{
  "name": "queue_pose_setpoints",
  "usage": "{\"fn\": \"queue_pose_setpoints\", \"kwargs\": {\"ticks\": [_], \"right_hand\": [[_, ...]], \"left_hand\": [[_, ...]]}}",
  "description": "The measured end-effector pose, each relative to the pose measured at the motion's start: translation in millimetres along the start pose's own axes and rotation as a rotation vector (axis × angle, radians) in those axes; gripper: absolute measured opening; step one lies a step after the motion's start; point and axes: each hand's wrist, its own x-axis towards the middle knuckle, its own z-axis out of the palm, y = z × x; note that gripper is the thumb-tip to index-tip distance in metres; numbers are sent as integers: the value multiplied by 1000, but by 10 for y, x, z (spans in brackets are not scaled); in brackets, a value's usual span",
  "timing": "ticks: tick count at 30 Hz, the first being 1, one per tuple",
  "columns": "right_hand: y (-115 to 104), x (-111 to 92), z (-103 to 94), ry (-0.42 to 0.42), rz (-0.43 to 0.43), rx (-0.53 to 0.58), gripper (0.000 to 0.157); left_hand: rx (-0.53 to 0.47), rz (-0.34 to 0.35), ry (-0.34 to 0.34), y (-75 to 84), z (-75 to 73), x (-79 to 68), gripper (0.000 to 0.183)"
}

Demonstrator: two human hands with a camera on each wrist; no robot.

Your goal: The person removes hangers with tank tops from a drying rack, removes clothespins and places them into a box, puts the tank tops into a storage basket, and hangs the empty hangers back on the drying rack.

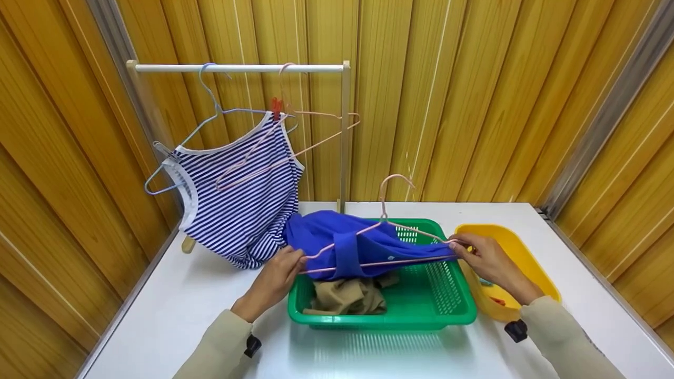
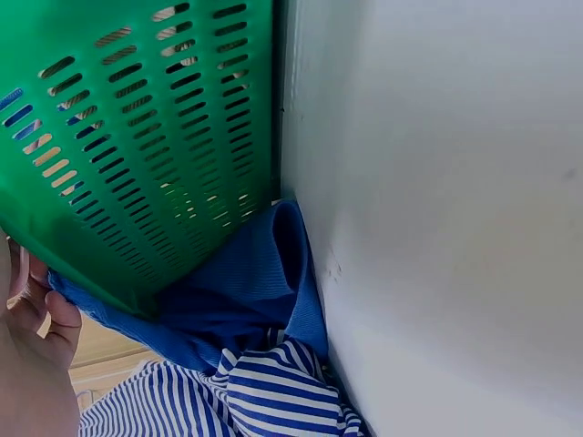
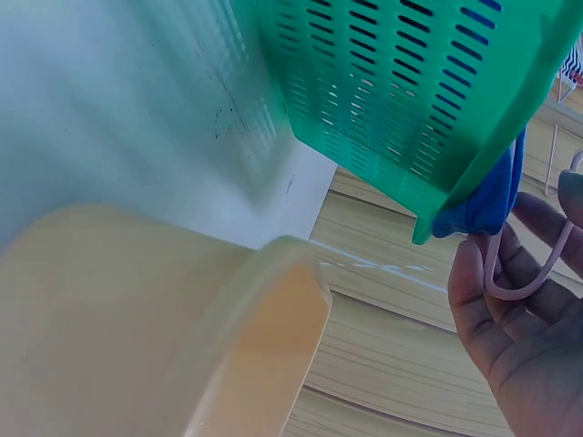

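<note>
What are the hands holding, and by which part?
A pink hanger with a blue garment draped on it: the left hand pinches its left end, the right hand its right end.

We find a booth arranged like a laundry corner: wood-look panels (image 1: 474, 105) wall it in, metal strips (image 1: 608, 108) edge it, and at its white surface (image 1: 158, 316) we see a clothes rail (image 1: 253, 68), a green basket (image 1: 421, 319), a blue garment (image 1: 321, 226) and a pink hanger (image 1: 382, 202). Whether in a home, we cannot tell.

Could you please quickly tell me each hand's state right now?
Left hand: closed, gripping one end of the pink wire hanger.
Right hand: closed, pinching the hanger's other end and the blue fabric garment.
</note>
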Motion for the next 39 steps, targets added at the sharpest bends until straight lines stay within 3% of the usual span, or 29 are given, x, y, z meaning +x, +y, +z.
{"fn": "queue_pose_setpoints", "kwargs": {"ticks": [7, 13, 20, 26, 33, 39], "right_hand": [[23, -78, -21, 10, -65, 3, 25], [15, -139, -37, -20, -66, 12, 20], [-2, -141, -20, 35, -100, 22, 18], [4, -133, -14, 61, -75, 3, 20], [-17, -137, 25, 105, -53, -18, 20], [-35, -133, 42, 84, -21, 23, 22]], "left_hand": [[17, 9, -5, -5, 1, -32, 20], [40, 36, 10, -7, 3, -56, 17], [36, 51, 44, -10, 2, -73, 14], [30, 36, 22, -1, -29, -41, 16], [-1, -20, 16, 108, -153, 60, 20], [-8, -26, -30, 365, -329, 307, 30]]}}
